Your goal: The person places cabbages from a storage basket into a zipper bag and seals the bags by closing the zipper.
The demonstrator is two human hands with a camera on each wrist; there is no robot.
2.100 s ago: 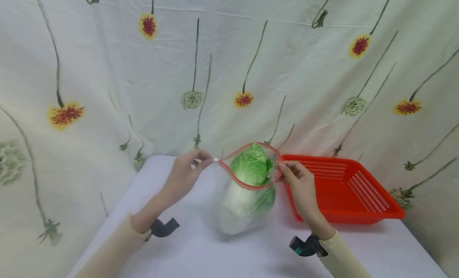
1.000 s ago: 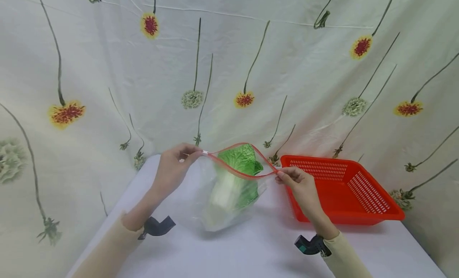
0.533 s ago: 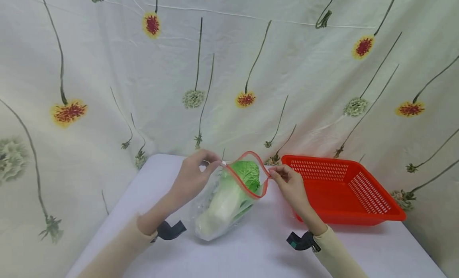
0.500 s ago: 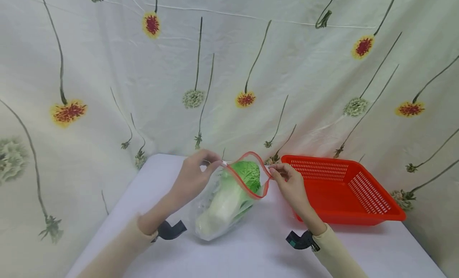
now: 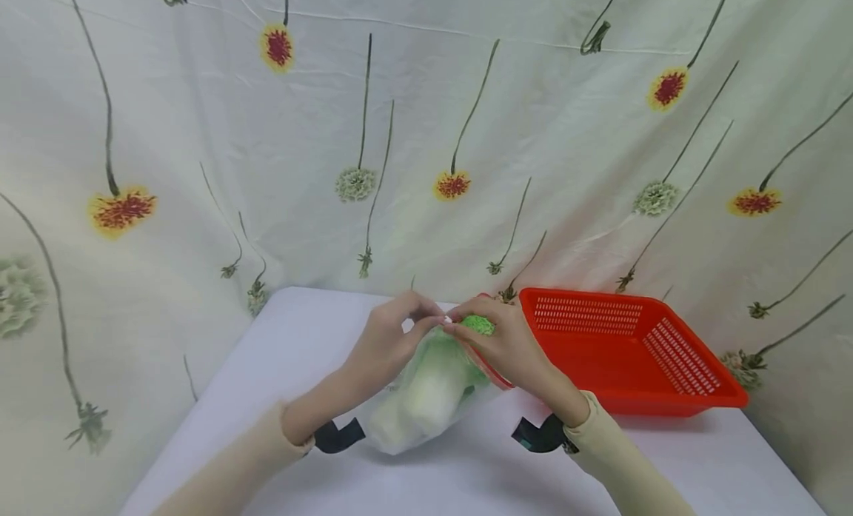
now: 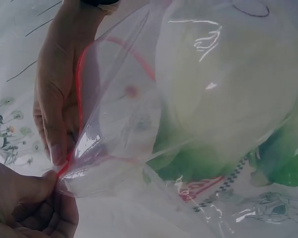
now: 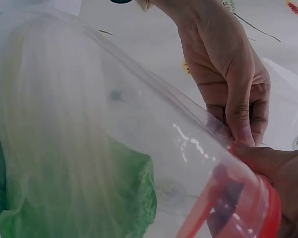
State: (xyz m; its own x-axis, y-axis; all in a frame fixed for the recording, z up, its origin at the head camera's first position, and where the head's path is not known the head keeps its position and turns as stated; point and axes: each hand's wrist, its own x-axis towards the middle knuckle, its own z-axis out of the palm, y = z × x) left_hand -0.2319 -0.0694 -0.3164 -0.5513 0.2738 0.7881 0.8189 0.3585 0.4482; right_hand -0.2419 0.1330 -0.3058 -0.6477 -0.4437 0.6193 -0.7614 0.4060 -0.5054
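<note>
A clear zip bag (image 5: 489,369) with a red-edged mouth holds a napa cabbage (image 5: 433,394), whose pale stem end points down toward me and leafy green top lies up by the mouth. My left hand (image 5: 386,338) pinches the left corner of the zip between thumb and finger. Right up against it, my right hand (image 5: 505,338) pinches the same corner, at a small white slider (image 5: 446,320). In the left wrist view the fingertips of both hands meet on the red zip strip (image 6: 80,94). The right wrist view shows the red mouth (image 7: 275,203) gaping beside the right hand.
A red perforated plastic basket (image 5: 620,353) stands on the white table (image 5: 413,486) at the right, close beside the right forearm. Behind the table hangs a floral cloth (image 5: 300,146). Dark cameras (image 5: 338,436) are strapped to both wrists.
My right hand has let go of the right corner of the bag's mouth and moved left to the left corner. My left hand shifted right. The mouth now hangs slack, turned rightward.
</note>
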